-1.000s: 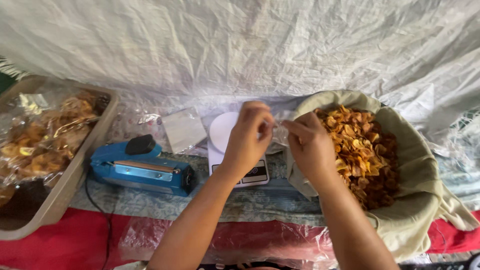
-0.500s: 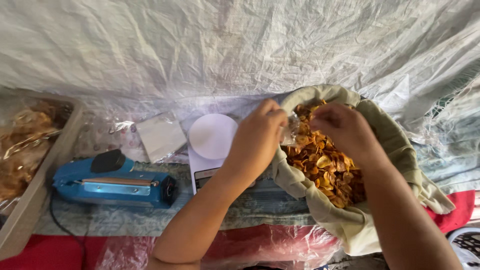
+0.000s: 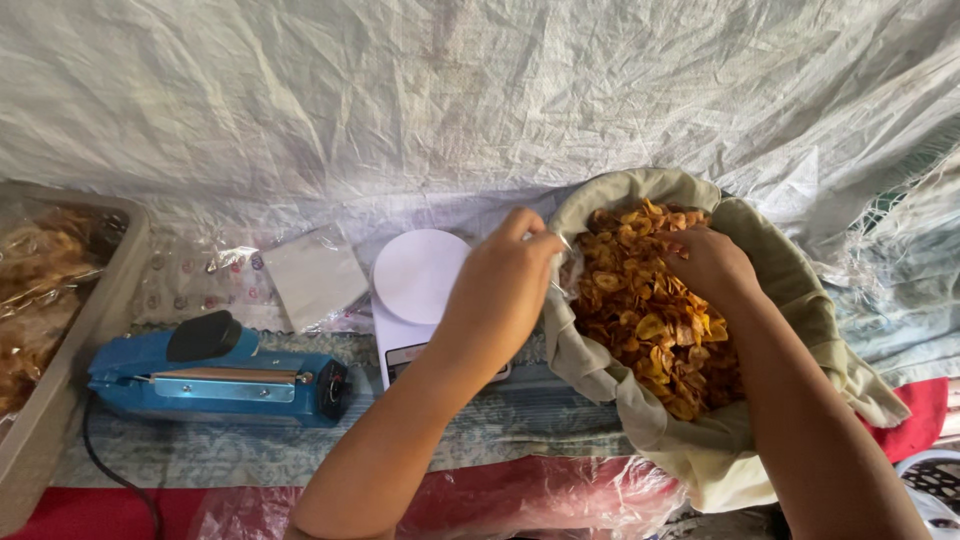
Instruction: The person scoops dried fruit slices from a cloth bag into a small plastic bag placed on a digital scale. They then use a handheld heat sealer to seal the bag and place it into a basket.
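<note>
While two hands work, one chip sack, one scale, one sealer.

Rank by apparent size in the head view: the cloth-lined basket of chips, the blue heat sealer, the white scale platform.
1. Cloth-lined basket of chips, clearly largest.
2. Blue heat sealer.
3. White scale platform, partly hidden by the left hand.

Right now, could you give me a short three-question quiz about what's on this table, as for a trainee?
1. True or false: the right hand is down among the fried chips.
2. What lines the chip basket? A) cloth liner B) foil C) newspaper
3. What blue device lies left of the white scale?

Key: 1 true. 2 A. 3 the heat sealer; the left hand is at the basket rim, seemingly pinching a clear bag.
</note>
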